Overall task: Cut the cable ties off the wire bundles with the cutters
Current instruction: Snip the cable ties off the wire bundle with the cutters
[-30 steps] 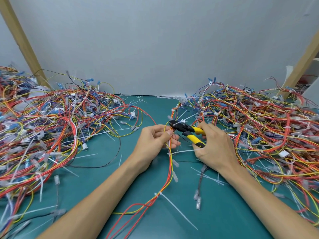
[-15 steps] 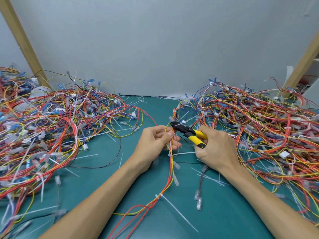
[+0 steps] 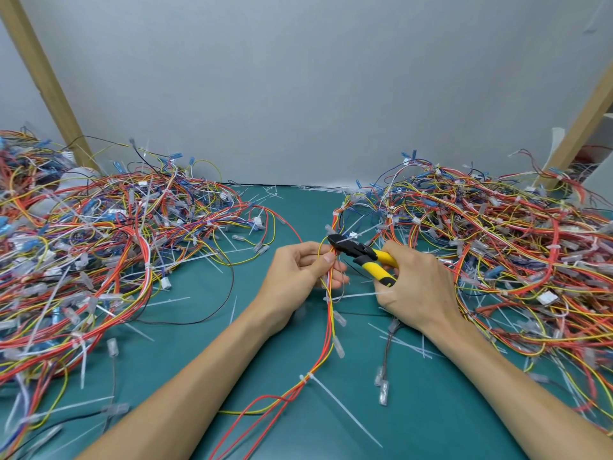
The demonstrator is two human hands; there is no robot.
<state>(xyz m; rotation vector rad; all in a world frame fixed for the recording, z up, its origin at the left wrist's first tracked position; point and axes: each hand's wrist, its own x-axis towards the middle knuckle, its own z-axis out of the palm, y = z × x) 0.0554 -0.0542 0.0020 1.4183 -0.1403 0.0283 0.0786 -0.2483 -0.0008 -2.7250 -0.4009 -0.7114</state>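
My left hand [image 3: 298, 270] pinches a thin bundle of red, orange and yellow wires [image 3: 328, 330] that runs from the hand down toward me across the green mat. My right hand [image 3: 418, 287] grips the yellow-handled cutters [image 3: 361, 254]. Their black jaws sit at the bundle just above my left thumb. A white cable tie [image 3: 356, 295] sticks out sideways from the bundle below my left hand, and another tie [image 3: 306, 378] wraps the bundle lower down with its long tail lying on the mat.
A big heap of tied wire bundles [image 3: 497, 247] fills the right side. Another heap [image 3: 86, 257] covers the left. Loose cut ties and clear connectors [image 3: 381, 386] lie scattered on the green mat [image 3: 205, 333]. Slanted wooden posts [image 3: 39, 78] stand at both back corners before a grey wall.
The cutters' handles have drawn a little closer together in my right hand, with the jaws still at the bundle. My left hand has hardly moved.
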